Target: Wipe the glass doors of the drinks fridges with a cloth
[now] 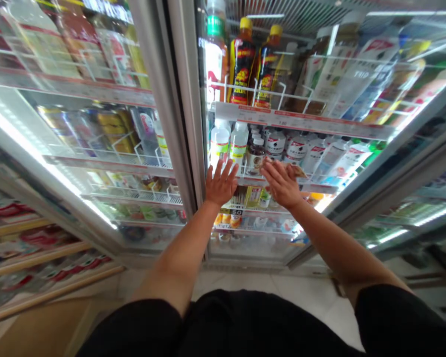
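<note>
My left hand [221, 186] lies with fingers spread against the glass door of a drinks fridge, near its left frame, and holds nothing. To its right, my right hand [281, 183] presses a crumpled, brownish-pink cloth [298, 171] to the same glass, fingers together over it. Most of the cloth is hidden under the palm. Behind the glass, close to my left fingertips, stand clear bottles with yellow-green labels [238, 144]. A small dark bottle with a white cap [256, 151] shows between the two hands.
The metal door frame [184, 99] runs left of my hands. Dark bottles with yellow caps [241, 64] fill the upper shelf, behind a wire rail. Another glass-fronted section with cans [113, 124] is at left. A shelf rack with wooden edges [52, 260] stands lower left. Pale floor tiles [245, 282] lie below.
</note>
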Available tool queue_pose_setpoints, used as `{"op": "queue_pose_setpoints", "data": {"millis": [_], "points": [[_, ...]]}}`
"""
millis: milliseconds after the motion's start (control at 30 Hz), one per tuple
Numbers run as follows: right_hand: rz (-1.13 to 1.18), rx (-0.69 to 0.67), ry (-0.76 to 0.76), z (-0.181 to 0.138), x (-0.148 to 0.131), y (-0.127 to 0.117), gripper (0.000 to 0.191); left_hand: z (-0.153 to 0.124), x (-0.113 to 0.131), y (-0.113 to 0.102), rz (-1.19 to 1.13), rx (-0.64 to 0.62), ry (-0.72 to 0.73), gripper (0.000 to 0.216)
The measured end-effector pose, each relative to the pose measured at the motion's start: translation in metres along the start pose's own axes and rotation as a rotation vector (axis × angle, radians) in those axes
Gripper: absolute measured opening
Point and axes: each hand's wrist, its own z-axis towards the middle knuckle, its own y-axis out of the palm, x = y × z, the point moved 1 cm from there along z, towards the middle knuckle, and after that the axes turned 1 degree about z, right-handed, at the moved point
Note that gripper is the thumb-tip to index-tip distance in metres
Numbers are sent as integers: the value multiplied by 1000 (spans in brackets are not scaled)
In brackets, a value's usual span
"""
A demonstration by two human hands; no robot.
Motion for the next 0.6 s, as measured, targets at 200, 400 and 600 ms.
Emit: {"op": "queue_pose_setpoints", "data": {"millis": [200, 400, 600], "points": [[-43, 251, 233, 24, -12, 3, 56, 1, -1, 5, 76, 121, 62, 53], [78, 6, -113, -16, -46, 26, 55, -2, -3, 5, 17, 17, 25, 52], [44, 52, 112, 18, -14, 13, 64, -4, -4, 9, -14, 26, 15, 53]]}}
